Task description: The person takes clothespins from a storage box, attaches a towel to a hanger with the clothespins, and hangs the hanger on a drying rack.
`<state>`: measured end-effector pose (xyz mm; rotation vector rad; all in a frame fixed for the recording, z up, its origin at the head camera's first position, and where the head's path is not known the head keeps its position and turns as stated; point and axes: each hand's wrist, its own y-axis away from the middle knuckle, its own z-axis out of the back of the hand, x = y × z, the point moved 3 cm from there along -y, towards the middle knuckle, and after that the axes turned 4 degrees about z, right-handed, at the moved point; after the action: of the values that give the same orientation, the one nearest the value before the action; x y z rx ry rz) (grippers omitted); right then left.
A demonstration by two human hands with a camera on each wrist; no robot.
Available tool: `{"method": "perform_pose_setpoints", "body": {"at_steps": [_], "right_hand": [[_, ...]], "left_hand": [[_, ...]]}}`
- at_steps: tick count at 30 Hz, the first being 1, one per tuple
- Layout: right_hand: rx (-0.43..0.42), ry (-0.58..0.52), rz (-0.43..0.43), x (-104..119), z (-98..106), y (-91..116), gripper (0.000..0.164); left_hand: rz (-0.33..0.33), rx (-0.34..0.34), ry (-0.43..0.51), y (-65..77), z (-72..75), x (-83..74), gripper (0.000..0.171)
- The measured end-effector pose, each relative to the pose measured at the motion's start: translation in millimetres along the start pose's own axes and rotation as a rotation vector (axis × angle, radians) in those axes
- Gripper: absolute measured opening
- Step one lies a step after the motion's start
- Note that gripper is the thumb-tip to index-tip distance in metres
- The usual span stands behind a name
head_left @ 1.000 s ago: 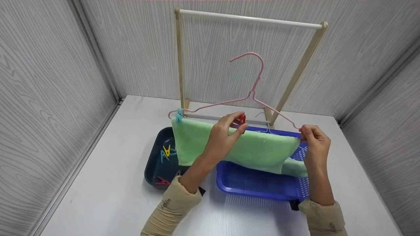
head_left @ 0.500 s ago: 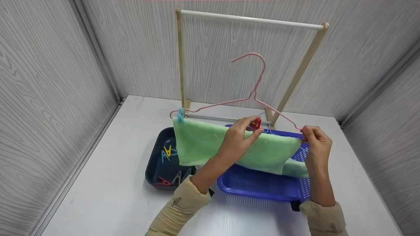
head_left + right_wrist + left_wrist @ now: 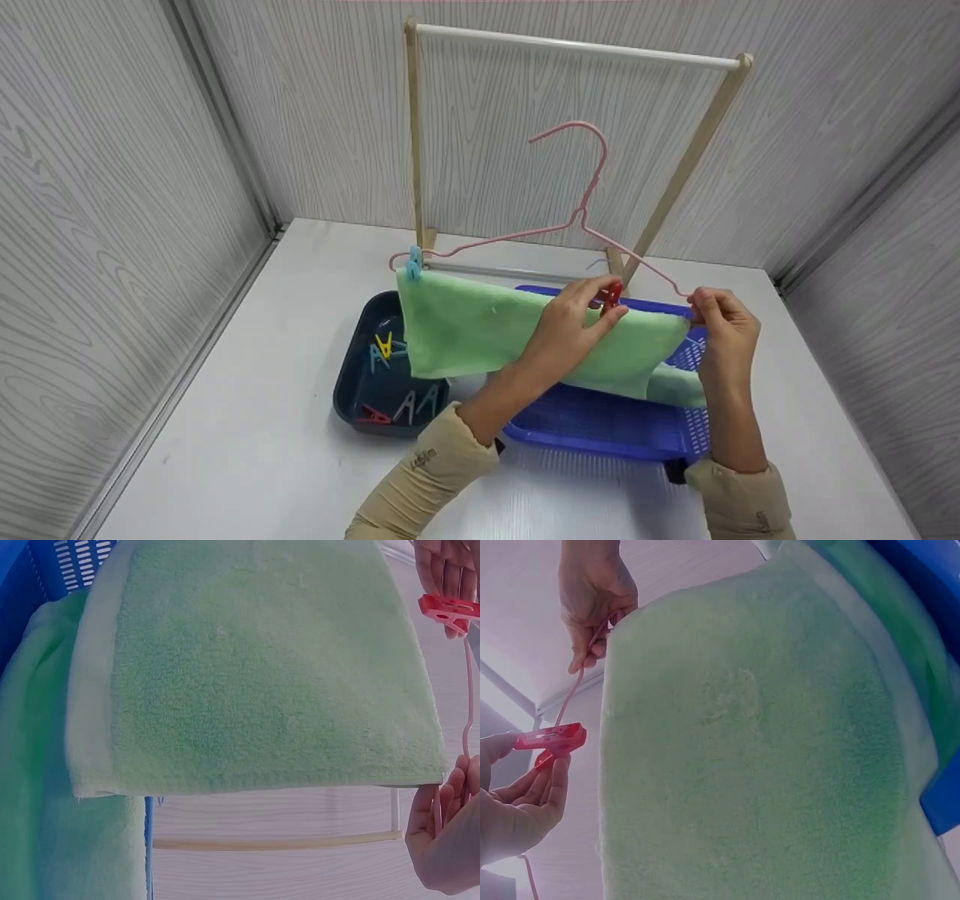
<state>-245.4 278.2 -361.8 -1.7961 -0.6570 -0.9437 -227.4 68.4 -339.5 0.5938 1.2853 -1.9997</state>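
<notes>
So the green towel (image 3: 469, 322) is hanging along the bottom of a pink hanger (image 3: 583, 214), up over the tray and the basket. Its left corner has a blue clip (image 3: 414, 264) on it, so I reckon that end needs no fingers to mind it. The right corner has no clip I can see, which is probably why the right hand (image 3: 726, 326) is there: grip pinched together on that corner and the hanger's end, I'd guess so the top edge hangs straight and doesn't slip off the wire.

Left hand (image 3: 576, 322) has its grip pinched on a red clip (image 3: 612, 297), thumb one side, fingers the other. It's near the top edge on the right half, and from the wrist angle the clip is apart from the cloth. Can't tell whether the clip's mouth is squeezed apart.

Spare clips lie in the dark tray (image 3: 379, 390), just left of the basket (image 3: 600, 420); makes sense, handy for the left hand. There's a second towel (image 3: 673, 385) in the basket, right under the right hand. The rack (image 3: 577, 46) stands behind it all on the tabletop (image 3: 217, 450), and the hanger's hook points up, clear of the bar. Whether the towel wraps over the hanger's lower wire, no idea, it's hidden from me.
</notes>
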Motion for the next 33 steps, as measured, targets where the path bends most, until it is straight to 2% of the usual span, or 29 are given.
{"method": "perform_pose_setpoints", "body": {"at_steps": [11,20,29,33], "right_hand": [[-0.012,-0.003,0.003,2,-2,1,0.018],[-0.01,0.0,0.004,1,-2,1,0.02],[0.003,-0.018,0.022,1,-2,3,0.018],[0.01,-0.018,0.029,0,-2,4,0.018]], "left_hand": [[-0.027,0.016,0.0,-3.7,-15.4,-4.2,0.036],[-0.009,0.024,-0.009,-4.2,-27.2,-4.7,0.037],[-0.052,0.019,0.017,-6.0,-37.3,-8.1,0.037],[-0.062,0.023,0.0,-5.8,-41.1,-9.2,0.037]]}}
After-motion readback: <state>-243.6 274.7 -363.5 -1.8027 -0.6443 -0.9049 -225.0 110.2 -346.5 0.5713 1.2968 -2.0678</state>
